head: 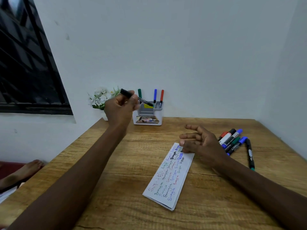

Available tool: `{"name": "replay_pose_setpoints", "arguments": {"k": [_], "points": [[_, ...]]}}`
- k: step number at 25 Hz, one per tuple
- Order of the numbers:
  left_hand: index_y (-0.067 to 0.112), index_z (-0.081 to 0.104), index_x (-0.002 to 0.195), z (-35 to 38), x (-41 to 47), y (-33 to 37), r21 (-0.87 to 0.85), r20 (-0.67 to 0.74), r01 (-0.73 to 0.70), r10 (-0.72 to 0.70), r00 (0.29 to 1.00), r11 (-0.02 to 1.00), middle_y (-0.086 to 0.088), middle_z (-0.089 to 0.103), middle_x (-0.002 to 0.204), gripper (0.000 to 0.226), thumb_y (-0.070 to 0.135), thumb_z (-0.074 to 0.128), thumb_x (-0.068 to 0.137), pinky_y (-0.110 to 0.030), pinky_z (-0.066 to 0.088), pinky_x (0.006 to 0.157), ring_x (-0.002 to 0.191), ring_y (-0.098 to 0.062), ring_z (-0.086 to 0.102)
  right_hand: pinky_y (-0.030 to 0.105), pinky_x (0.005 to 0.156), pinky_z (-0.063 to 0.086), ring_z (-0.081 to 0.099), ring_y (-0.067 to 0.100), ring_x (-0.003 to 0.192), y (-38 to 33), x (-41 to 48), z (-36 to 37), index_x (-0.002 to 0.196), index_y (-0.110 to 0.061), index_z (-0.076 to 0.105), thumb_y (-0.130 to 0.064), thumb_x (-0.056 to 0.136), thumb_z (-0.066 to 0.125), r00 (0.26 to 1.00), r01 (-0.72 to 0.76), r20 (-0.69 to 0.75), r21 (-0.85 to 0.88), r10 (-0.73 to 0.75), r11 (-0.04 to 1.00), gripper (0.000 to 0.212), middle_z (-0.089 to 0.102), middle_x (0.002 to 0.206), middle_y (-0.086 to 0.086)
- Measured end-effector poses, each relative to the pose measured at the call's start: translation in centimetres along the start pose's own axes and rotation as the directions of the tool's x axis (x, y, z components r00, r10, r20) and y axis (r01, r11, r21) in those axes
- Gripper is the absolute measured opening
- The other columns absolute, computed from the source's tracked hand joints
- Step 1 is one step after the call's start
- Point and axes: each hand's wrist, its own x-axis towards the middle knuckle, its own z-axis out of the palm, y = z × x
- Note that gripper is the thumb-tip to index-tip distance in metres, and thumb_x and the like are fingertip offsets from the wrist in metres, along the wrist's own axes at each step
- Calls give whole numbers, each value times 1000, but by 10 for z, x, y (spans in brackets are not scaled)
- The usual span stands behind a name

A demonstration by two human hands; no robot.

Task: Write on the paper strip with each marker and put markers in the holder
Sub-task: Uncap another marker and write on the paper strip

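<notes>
At the far left a dark window (pixel 25 60) fills the wall, and a bare foot (pixel 25 171) shows below the table's left edge. On the far side of the wooden table (pixel 116 188), against the wall, stands a small pot of white flowers (pixel 101 98).

Just right of the flowers the left hand (pixel 121 108) is raised above the table, its fingers closed around a black marker (pixel 132 97). The marker is tilted, its capped end up and to the left, its lower end pointing down and right, over the holder (pixel 147 117). The holder is a white and grey box standing at the far edge of the table. Three markers stand upright in it: a green marker (pixel 139 94), a blue marker (pixel 155 95) and a red marker (pixel 162 96).

Near the middle of the table lies the paper strip (pixel 169 176), set at a slant and covered with lines of writing in several colours. The right hand (pixel 199 141) rests with its fingers spread and loosely curled at the far end of the strip, gripping nothing.

To the right of that hand lies a pile of markers (pixel 230 141), close together, with red, black, blue and green caps. A single black pen (pixel 250 155) lies just right of the pile.
</notes>
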Motion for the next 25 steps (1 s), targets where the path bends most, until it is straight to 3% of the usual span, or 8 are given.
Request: {"name": "replay_pose_setpoints", "arguments": {"k": [3, 9, 13, 16, 20, 25], "points": [[13, 78, 106, -12, 29, -14, 202, -77, -134, 152, 985, 970, 4, 77, 87, 19, 10, 76, 88, -33, 64, 76, 76, -7, 76, 34, 79, 63, 76, 15, 94, 2, 0, 0, 128, -21, 61, -16, 78, 84, 1000, 1, 26, -18, -1, 1000, 55, 77, 108, 4], [15, 79, 103, -11, 71, -50, 409, 2, -188, 205, 979, 893, 1, 77, 81, 16, 15, 76, 87, -41, 63, 79, 74, -14, 76, 33, 80, 63, 76, 13, 94, 6, 4, -1, 123, -22, 65, -17, 77, 85, 999, 10, 35, -61, -8, 998, 49, 78, 104, 1], [13, 81, 94, 4, 94, -58, 563, 70, -197, 192, 979, 802, -4, 78, 78, 15, 23, 78, 82, -35, 61, 80, 74, -15, 75, 33, 84, 62, 75, 10, 95, 6, 4, -2, 122, -24, 65, -19, 77, 85, 997, 41, 65, -123, -33, 991, 49, 78, 104, -3], [6, 81, 85, 16, 108, -64, 684, 152, -219, 157, 976, 696, -7, 74, 70, 17, 22, 81, 80, -25, 54, 67, 68, -16, 70, 32, 84, 62, 75, 10, 95, 8, 4, -3, 120, -24, 66, -19, 78, 85, 996, 51, 73, -126, -42, 991, 47, 78, 103, -4], [5, 81, 80, 21, 125, -75, 763, 194, -197, 72, 978, 616, -10, 74, 67, 22, 26, 86, 75, -33, 60, 68, 67, -20, 73, 30, 83, 62, 75, 10, 95, 9, 5, -4, 118, -23, 67, -19, 78, 85, 995, 62, 84, -131, -52, 989, 45, 78, 102, -3], [7, 82, 84, 22, 136, -77, 762, 196, -161, 13, 981, 627, -8, 75, 67, 21, 25, 88, 75, -38, 65, 70, 63, -18, 74, 29, 82, 61, 75, 11, 94, 11, 5, -4, 117, -20, 69, -17, 78, 86, 994, 75, 94, -133, -63, 988, 43, 78, 102, -2]]}}
